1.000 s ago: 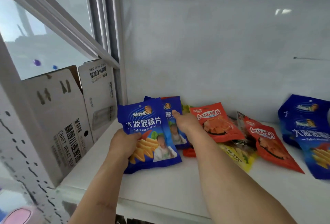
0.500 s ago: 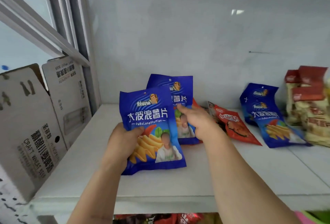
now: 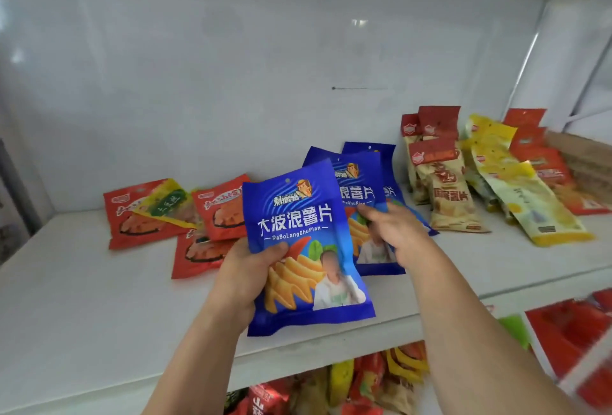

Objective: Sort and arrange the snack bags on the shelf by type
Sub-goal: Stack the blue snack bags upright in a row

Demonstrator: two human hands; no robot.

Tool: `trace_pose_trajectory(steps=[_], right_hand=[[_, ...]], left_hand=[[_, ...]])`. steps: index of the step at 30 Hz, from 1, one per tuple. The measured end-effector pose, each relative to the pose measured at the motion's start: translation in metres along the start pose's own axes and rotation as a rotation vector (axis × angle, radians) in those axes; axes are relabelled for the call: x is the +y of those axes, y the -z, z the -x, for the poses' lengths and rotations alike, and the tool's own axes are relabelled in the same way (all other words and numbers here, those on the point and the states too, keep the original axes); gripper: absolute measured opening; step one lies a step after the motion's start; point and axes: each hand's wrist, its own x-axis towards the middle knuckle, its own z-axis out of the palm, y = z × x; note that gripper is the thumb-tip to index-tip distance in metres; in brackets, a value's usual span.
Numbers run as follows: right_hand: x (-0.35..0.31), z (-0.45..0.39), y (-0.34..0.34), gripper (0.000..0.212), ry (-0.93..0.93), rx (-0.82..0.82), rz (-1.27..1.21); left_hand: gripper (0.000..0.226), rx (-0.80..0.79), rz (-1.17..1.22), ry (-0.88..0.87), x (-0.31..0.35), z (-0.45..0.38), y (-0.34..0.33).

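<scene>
Nearest the camera, a glossy blue chip bag (image 3: 306, 249) was held upright in the left hand (image 3: 246, 279), gripped at its lower left edge with the thumb laid across the front. Its long axis was kept vertical, above the front of the white shelf (image 3: 82, 308). Just behind and to the right, a second blue bag (image 3: 359, 196) was pinched by the right hand (image 3: 392, 232), fingers curled round its face. Right behind that, a blue pile (image 3: 389, 179) was seen leaning toward the back wall, touching or nearly touching the second bag; the right hand was judged the nearer one for setting bags there. To the left, flat red packets (image 3: 145, 216) were strewn overlapping, a small yellow-green packet (image 3: 167, 202) lying across them. Farther right, tan-and-red bags (image 3: 443, 182) and long yellow bags (image 3: 516, 196) were stacked. All wrappers looked like smooth, crinkly film, lightly puffed.
</scene>
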Motion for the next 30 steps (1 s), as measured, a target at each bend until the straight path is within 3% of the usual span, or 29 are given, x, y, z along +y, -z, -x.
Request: trace_pose_trajectory(steps=[8, 15, 26, 30], right_hand=[[0.032, -0.039, 0.093, 0.017, -0.015, -0.008, -0.008], [0.043, -0.084, 0.119, 0.014, -0.036, -0.038, 0.116], [0.041, -0.121, 0.119, 0.050, -0.068, -0.066, -0.011], [0.052, -0.127, 0.124, 0.049, 0.087, -0.085, 0.007]], left_hand=[[0.024, 0.036, -0.005, 0.045, -0.019, -0.004, -0.105], [0.024, 0.053, -0.041, 0.069, -0.026, -0.013, -0.143], [0.015, 0.031, -0.243, -0.019, -0.037, -0.054, -0.182], [0.021, 0.103, -0.326, -0.072, -0.046, -0.055, -0.207]])
